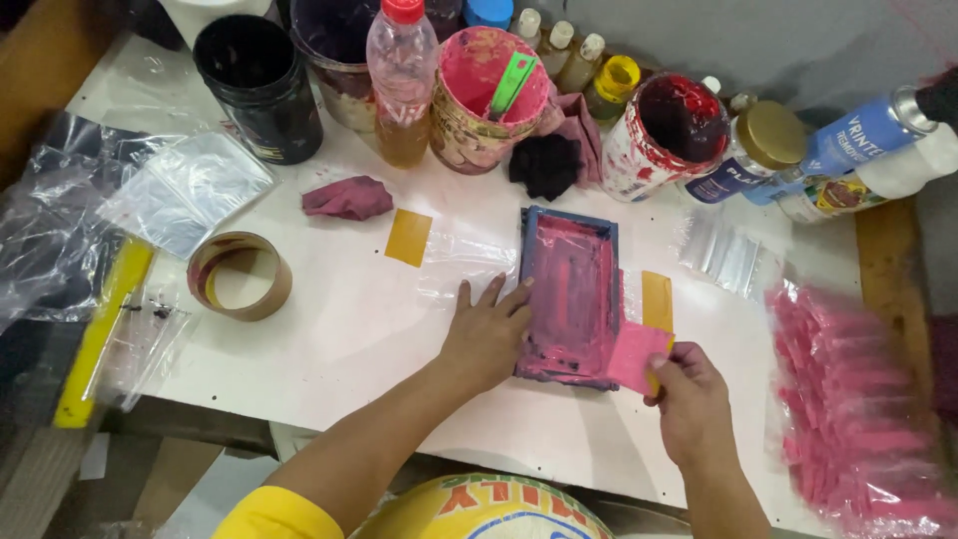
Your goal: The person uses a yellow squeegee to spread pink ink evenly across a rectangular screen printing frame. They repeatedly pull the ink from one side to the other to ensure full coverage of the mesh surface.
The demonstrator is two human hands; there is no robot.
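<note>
A small blue-framed printing screen (571,291), smeared with pink ink, lies flat on the white table (349,329). My left hand (487,334) rests on the table with its fingers pressed against the frame's left edge. My right hand (691,399) grips a pink-coated card squeegee (637,354) at the frame's lower right corner. A clear plastic bag (469,265) lies under the frame, sticking out to its left.
Ink tubs (487,100) (667,135) (261,88), bottles (401,80) and rags (347,198) crowd the table's back edge. A tape roll (239,274) sits left. A yellow card (408,237) lies near the middle. Pink printed bags (848,399) pile at right, clear bags (190,190) at left.
</note>
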